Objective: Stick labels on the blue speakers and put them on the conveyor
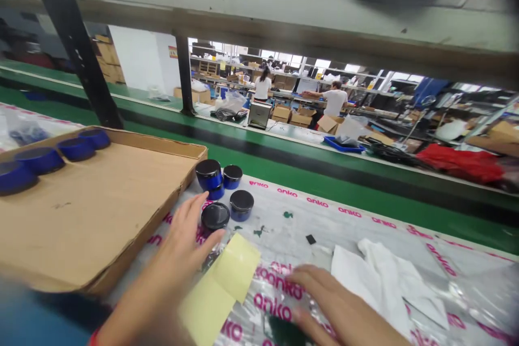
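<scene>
Three blue jars (232,177) with black lids stood in a loose group on a plastic sheet (357,275) printed with pink "anko" lettering, which covered the surface (324,203). The rear left unit appeared to be stacked on a second blue jar. A black disc (214,215) sat directly in front of this group; whether it was a loose lid or a lidded jar could not be determined.

The left hand (178,251) was open and released, fingers spread, and held nothing. Its fingers (206,239) lay just beside the black disc; contact could not be confirmed. The right hand (334,303) was also open and empty, resting palm down on the plastic sheet. A pale yellow sheet (229,281) lay between the hands, close to the left hand.

A cardboard tray (101,211) stood immediately left of the jars, with four blue rings (75,149) in a row along its far side. A white cloth (385,281) lay right of the right hand, and a small black square (310,239) lay on the plastic sheet. Beyond the green edge of the surface, two co-workers (334,101) stood at a distant bench among cartons, near a blue tray (343,144) and a red bag (458,165).
</scene>
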`<state>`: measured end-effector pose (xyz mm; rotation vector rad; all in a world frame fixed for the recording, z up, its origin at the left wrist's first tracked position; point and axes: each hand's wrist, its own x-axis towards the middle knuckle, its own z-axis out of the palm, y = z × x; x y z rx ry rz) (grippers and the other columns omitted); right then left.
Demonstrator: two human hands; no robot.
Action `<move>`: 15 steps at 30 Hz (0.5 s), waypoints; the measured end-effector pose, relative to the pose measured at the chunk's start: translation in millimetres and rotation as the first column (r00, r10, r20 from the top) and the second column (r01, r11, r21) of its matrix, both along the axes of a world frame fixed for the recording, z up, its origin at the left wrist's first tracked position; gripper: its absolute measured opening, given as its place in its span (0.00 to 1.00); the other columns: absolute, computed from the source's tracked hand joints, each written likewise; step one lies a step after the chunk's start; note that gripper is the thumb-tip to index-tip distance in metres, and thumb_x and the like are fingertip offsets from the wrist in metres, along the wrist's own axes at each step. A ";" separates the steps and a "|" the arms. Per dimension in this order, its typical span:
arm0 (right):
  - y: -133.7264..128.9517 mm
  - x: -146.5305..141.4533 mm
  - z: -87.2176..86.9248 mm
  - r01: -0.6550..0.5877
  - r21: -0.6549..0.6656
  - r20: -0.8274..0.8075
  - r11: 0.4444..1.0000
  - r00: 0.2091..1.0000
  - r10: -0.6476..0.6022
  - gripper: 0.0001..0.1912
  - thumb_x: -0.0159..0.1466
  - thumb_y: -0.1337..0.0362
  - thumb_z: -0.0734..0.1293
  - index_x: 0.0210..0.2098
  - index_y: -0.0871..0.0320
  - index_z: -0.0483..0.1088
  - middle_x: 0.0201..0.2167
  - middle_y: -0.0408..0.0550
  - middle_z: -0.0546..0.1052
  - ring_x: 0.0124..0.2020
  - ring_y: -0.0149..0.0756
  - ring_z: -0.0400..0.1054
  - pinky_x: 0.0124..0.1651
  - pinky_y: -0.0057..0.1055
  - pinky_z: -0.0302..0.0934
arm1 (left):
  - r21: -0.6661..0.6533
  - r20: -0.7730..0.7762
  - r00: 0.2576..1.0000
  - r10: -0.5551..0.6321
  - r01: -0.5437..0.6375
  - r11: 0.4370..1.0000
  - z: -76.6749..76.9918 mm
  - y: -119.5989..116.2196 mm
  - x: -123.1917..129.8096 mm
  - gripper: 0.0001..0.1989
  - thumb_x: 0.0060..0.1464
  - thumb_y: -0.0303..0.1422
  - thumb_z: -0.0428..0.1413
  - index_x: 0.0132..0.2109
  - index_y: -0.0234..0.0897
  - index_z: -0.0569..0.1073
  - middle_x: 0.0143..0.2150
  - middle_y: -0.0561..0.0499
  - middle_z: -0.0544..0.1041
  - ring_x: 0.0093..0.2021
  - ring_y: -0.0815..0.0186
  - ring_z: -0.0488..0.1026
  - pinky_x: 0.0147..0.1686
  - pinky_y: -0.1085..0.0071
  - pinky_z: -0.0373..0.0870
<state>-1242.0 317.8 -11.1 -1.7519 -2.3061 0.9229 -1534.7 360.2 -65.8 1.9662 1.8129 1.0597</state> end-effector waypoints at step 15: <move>43.9 -19.6 -13.1 0.038 0.059 -0.358 0.998 0.933 -0.014 0.12 0.61 0.74 0.62 0.44 0.56 0.63 0.36 0.43 0.72 0.39 0.37 0.67 0.43 0.33 0.60 | -0.132 0.108 0.993 0.054 -0.039 0.991 37.0 -3.5 33.3 0.33 0.44 0.56 0.59 0.57 0.49 0.73 0.50 0.52 0.82 0.50 0.48 0.78 0.51 0.53 0.74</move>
